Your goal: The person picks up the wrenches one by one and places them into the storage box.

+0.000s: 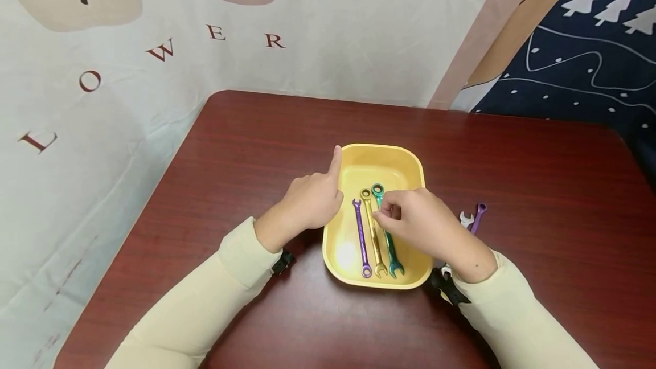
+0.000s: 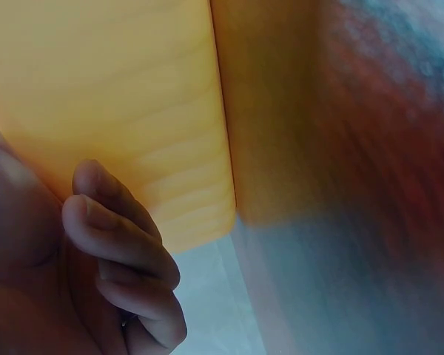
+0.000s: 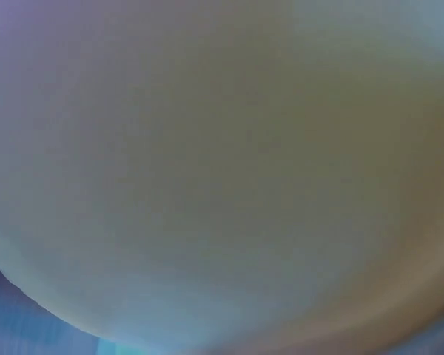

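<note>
Head view: the right hand (image 1: 425, 224) is over the yellow tub (image 1: 338, 246), with its fingers bent and its thumb close to them. I cannot tell if it pinches anything, and the right wrist view is just a blur. Right under its fingers is the green wrench (image 1: 392, 252), partly hidden. By its thumb is the gold wrench (image 1: 374, 238), and a bit more to the left is the purple wrench (image 1: 361, 238). All three lie side by side in the tub. Across from it, the left hand (image 1: 315, 198) holds the tub's left edge, one finger straight along it, the others curled by the outside wall. Past the right wrist, on the table (image 1: 277, 141), a silver wrench (image 1: 466, 219) and a second purple wrench (image 1: 479, 218) poke out from behind the arm.

I think the left hand should stop the tub sliding. The right hand should pinch just one wrench, by its middle, and not bump the others. They look slippery, so pinch firmly.
</note>
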{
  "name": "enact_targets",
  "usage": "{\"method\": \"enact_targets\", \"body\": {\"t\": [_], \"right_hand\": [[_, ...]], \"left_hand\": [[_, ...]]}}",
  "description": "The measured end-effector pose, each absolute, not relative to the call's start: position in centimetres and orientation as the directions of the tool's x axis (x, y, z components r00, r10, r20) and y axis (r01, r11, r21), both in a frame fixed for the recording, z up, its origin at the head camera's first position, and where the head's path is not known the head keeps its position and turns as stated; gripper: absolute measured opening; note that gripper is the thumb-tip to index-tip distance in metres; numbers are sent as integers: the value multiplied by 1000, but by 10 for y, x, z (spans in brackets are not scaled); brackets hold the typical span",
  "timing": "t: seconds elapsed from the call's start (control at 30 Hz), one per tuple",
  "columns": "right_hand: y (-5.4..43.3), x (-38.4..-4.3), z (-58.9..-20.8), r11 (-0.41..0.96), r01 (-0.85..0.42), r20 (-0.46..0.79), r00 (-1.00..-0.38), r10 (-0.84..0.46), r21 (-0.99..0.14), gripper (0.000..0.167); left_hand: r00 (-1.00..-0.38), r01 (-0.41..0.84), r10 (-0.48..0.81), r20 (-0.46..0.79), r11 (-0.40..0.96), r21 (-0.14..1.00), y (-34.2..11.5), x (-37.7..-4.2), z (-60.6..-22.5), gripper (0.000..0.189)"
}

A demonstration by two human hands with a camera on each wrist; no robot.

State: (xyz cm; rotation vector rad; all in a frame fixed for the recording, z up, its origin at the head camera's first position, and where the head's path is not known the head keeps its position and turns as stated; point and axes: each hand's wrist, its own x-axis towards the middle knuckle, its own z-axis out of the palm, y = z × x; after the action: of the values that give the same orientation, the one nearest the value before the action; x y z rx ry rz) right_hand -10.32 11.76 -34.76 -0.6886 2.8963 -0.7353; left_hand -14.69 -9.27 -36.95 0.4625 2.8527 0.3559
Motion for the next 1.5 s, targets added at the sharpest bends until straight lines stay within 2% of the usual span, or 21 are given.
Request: {"method": "enact_targets", "body": {"t": [0.5,1.5], "right_hand": [[122,-105,-345,792,-389,53,-909,-414,-471,32],[138,-111,-337,842,-289,7,-947,-321,-455,23]], "left_hand": [[-925,278,334,-182,921,274,-93,-147,-369,84],[-923,280,338,-183,917,283,-91,-148,-373,84]]}}
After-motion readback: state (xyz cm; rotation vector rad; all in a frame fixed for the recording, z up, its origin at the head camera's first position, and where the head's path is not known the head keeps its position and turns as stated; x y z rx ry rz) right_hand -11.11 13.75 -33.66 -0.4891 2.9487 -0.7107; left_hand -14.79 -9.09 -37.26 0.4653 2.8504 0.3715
